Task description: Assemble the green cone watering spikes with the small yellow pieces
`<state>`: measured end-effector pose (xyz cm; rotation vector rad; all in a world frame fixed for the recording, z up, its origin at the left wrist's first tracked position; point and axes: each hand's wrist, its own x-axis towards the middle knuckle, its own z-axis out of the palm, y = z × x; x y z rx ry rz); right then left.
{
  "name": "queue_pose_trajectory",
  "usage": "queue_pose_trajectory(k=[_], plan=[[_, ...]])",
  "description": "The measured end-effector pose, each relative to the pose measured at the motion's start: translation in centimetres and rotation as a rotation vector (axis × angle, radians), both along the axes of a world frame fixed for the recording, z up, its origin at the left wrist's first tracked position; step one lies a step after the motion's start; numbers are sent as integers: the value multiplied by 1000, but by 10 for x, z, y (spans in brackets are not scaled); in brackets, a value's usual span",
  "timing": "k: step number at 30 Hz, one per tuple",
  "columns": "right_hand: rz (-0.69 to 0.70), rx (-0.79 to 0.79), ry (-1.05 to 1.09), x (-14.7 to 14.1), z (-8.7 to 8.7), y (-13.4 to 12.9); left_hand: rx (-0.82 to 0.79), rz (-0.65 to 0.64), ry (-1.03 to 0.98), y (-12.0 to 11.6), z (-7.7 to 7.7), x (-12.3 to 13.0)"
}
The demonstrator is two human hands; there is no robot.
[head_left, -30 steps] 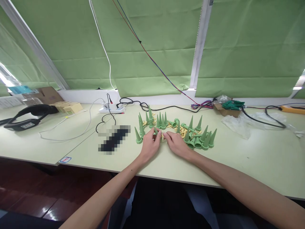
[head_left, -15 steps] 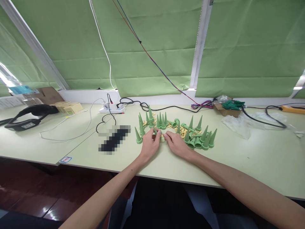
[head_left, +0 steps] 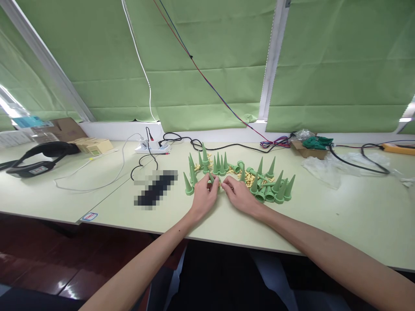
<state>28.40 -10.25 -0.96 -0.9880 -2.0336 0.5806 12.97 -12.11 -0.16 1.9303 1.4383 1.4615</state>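
My left hand (head_left: 205, 192) is closed round a green cone (head_left: 212, 177), whose tip shows above the fingers. Close on its right, my right hand (head_left: 238, 193) pinches a small yellow piece (head_left: 221, 185) at the cone's side; the fingers hide most of it. Green cones stand upright behind and left of my left hand, one of them (head_left: 188, 185) at the left end. Beside and beyond my right hand lies a heap of small yellow pieces (head_left: 249, 178), with more green cones (head_left: 280, 192) upright or on their sides around it.
On the pale table (head_left: 181, 224), a pixelated dark object (head_left: 155, 190) lies left of my hands. A power strip (head_left: 152, 148) and cables run along the back. A black headset (head_left: 42, 160) is far left; a small box (head_left: 309, 150) and plastic bags (head_left: 327, 170) are right.
My right hand's fingers have shifted slightly at the cone's side. My left hand and the cones on the table look unmoved.
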Motion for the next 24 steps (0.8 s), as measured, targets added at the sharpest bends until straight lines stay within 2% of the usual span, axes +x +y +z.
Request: queue_pose_trajectory(k=[6,10,13,16,24], plan=[[-21,0,-30,0,-3,4,-13,-41,9,-1,0,1],[-60,-35,-17,1,-1,1,-7,-18,-12,-2,1,1],[-35,-61,18,1,1,-1,-14,18,-39,-2,3,1],[-3,-38,24,0,1,-1,-20,25,-40,-1,2,1],[-23,14,-35,1,-3,4,-9,-32,16,0,-1,0]])
